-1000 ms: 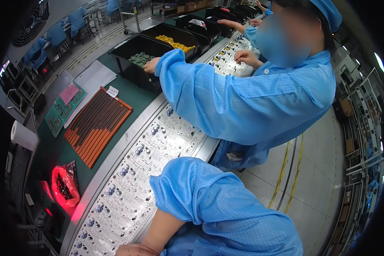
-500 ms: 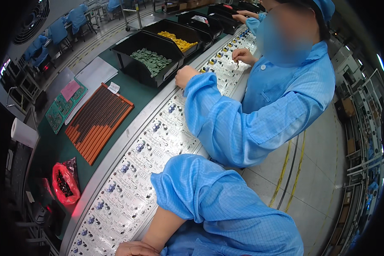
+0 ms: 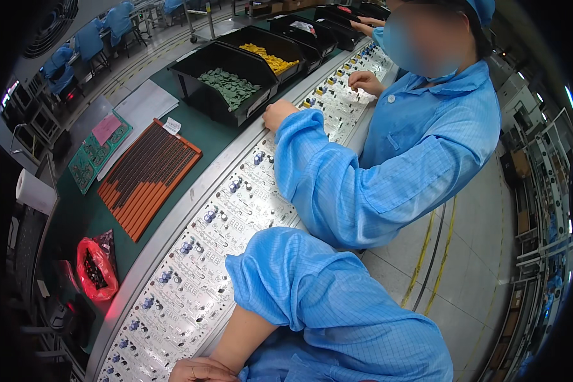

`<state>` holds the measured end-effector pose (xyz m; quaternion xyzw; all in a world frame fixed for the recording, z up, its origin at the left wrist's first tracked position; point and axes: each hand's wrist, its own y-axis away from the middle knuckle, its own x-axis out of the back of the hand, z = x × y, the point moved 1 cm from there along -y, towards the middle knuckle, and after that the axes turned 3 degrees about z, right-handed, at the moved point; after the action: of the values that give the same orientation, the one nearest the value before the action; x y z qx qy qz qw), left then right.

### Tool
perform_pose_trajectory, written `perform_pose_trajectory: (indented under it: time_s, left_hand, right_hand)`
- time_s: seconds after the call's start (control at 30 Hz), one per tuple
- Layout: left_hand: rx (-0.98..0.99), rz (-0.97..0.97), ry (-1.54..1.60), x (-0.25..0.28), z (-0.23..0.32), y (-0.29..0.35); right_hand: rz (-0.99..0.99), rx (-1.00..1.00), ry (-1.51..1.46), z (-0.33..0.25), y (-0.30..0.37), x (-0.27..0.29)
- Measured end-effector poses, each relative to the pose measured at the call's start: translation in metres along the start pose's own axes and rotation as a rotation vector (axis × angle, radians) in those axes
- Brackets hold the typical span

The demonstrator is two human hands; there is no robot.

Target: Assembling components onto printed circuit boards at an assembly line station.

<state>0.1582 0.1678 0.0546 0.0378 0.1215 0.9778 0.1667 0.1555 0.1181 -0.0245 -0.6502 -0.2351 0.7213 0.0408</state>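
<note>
My right hand lies at the lower edge, close to the near side of a long row of white circuit boards. Its bare forearm comes out of a loose blue sleeve. The frame cuts off the fingers, so neither their pose nor anything in them can be made out. I cannot see my left hand. Blue capacitors and small black parts stand upright on the boards nearest me.
A co-worker in blue reaches over the row farther along. Black bins hold green parts and yellow parts. On the green table lie an orange slotted tray, green boards and a red bag of black parts.
The whole view has shifted slightly. The co-worker's far hand has moved a little over the boards. My right hand stays in place.
</note>
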Motion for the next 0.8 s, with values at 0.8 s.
perform_pose_trajectory:
  time_s: [0.8]
  left_hand:
    - [-0.036,-0.01,-0.01,0.001,0.001,-0.001]
  right_hand:
    - [0.048,-0.044,0.085,0.024,0.063,0.044]
